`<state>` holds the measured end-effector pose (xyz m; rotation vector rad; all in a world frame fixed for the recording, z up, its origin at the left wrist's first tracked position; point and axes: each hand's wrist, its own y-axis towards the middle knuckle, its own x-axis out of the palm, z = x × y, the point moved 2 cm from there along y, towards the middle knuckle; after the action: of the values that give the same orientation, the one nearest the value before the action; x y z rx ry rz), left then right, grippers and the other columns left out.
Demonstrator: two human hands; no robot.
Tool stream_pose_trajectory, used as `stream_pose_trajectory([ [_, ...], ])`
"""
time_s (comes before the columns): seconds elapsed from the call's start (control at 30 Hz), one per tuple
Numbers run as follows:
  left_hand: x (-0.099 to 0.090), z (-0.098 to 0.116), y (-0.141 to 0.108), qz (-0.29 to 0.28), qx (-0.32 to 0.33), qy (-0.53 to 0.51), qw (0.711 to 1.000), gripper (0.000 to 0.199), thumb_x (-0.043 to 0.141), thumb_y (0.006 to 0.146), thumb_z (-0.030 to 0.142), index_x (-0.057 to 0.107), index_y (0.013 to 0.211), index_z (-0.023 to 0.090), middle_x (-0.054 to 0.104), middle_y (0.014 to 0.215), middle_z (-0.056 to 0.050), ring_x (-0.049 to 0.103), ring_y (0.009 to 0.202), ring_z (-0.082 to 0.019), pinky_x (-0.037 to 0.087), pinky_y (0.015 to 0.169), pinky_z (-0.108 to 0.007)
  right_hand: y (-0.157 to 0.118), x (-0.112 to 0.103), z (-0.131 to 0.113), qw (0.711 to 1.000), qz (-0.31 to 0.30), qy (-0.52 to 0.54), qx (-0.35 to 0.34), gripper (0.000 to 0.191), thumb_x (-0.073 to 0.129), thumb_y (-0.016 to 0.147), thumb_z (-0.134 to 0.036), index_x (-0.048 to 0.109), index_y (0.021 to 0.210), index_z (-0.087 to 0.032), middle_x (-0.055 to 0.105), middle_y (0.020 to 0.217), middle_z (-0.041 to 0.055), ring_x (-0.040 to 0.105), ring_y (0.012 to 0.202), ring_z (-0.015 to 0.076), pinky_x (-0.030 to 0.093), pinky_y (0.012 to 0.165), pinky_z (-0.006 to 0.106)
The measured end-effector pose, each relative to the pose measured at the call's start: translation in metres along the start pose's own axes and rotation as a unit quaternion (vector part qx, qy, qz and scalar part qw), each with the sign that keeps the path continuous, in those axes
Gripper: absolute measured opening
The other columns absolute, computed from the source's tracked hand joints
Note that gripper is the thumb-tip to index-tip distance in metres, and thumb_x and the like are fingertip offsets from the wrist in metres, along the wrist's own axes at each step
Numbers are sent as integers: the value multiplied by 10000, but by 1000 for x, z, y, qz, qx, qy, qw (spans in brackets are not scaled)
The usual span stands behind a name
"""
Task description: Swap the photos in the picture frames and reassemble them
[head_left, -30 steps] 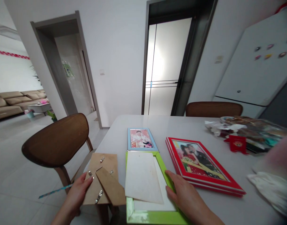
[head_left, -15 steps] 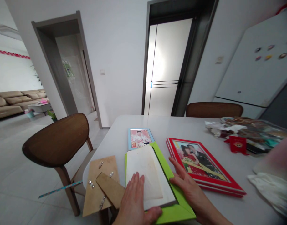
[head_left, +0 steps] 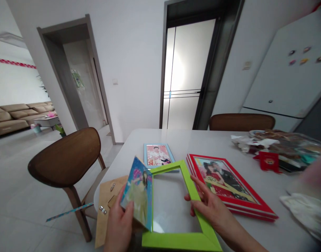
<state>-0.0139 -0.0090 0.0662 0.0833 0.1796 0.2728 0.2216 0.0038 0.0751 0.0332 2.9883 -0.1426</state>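
My left hand (head_left: 120, 220) grips a photo print (head_left: 139, 194) by its left side, with the picture of a figure in a long pale dress facing me. The print stands tilted at the left inner edge of a green picture frame (head_left: 181, 239). My right hand (head_left: 209, 206) is closed around the right side of that frame, thumb on top. The frame's opening shows the table's grey-white surface through it. Under my left hand lies a brown backing board (head_left: 102, 196) with metal clips, partly hidden by the hand and the print.
Behind the green frame lies a light blue framed photo (head_left: 157, 154). Stacked red picture frames (head_left: 225, 182) are at right on the table (head_left: 202, 140). Farther right are a red packet (head_left: 270, 162), plastic bags and white cloth (head_left: 302, 213). A brown chair (head_left: 68, 157) stands left.
The white backing sheet that lay in the green frame under my left hand is now out, turned with its photo side toward me. My right hand stays on the frame.
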Motion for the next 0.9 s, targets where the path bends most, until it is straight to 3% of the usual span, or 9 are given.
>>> stream_pose_trajectory([
  [0.1, -17, -29, 3, 10, -138, -162, 977, 416, 591, 618, 269, 521, 1010, 145, 668, 897, -70, 617, 838, -245, 493, 727, -349, 6, -10, 25, 980, 16, -195, -36, 658, 446, 659, -275, 279, 1272, -104, 617, 765, 38, 572, 633, 165, 443, 596, 271],
  [0.17, -20, -38, 1, 1, -187, -228, 955, 346, 601, 617, 224, 531, 948, 155, 675, 843, -63, 636, 769, -233, 512, 659, -332, 8, -14, 37, 950, 28, -309, -49, 605, 426, 670, -267, 351, 1238, -72, 628, 871, 88, 584, 761, 199, 437, 703, 298],
  [0.27, -20, -38, -3, -2, -206, -267, 942, 255, 600, 620, 167, 542, 868, 152, 675, 814, -63, 638, 753, -224, 517, 640, -313, 10, -14, 46, 908, 27, -412, -67, 553, 418, 690, -263, 410, 1202, -54, 561, 1080, 152, 546, 937, 230, 395, 827, 319],
  [0.47, -19, -33, -4, -8, -225, -280, 933, 202, 590, 633, 123, 543, 829, 141, 678, 765, -57, 642, 730, -218, 523, 647, -317, 10, -11, 46, 857, 19, -506, -96, 426, 427, 706, -257, 537, 1087, -100, 568, 1032, 159, 550, 912, 245, 416, 815, 358],
  [0.57, -19, -33, -3, -2, -223, -283, 933, 212, 597, 625, 122, 549, 830, 137, 680, 762, -61, 645, 725, -221, 527, 644, -318, 5, -5, 35, 874, 44, -460, -151, 405, 442, 703, -281, 559, 1060, -130, 527, 1115, 144, 485, 1022, 250, 368, 888, 371],
  [0.63, -18, -30, -4, 5, -221, -289, 931, 224, 605, 613, 132, 557, 832, 134, 682, 763, -60, 644, 739, -222, 528, 641, -305, 2, 6, 29, 910, 24, -382, -159, 400, 439, 717, -318, 561, 1055, -142, 534, 1112, 132, 502, 995, 234, 378, 880, 363],
  [0.77, -9, -21, -11, 3, -209, -305, 929, 291, 655, 576, 203, 577, 849, 138, 687, 775, -52, 637, 777, -236, 525, 632, -293, -1, 37, 25, 986, -88, -129, -56, 489, 398, 756, -451, 511, 1111, -134, 625, 922, 105, 587, 755, 186, 473, 675, 321],
  [0.83, -1, -18, -16, -18, -203, -310, 929, 320, 689, 547, 248, 593, 829, 134, 690, 762, -59, 637, 768, -252, 520, 640, -316, 1, 51, 23, 994, -108, 6, -3, 539, 396, 748, -509, 490, 1134, -146, 639, 893, 90, 595, 735, 185, 477, 651, 322],
  [0.9, 6, -17, -20, -47, -202, -319, 925, 340, 715, 522, 278, 609, 805, 124, 693, 739, -71, 637, 757, -265, 509, 656, -341, 4, 59, 21, 991, -84, 104, 21, 519, 424, 734, -524, 522, 1097, -166, 636, 938, 82, 593, 791, 193, 464, 719, 333],
])
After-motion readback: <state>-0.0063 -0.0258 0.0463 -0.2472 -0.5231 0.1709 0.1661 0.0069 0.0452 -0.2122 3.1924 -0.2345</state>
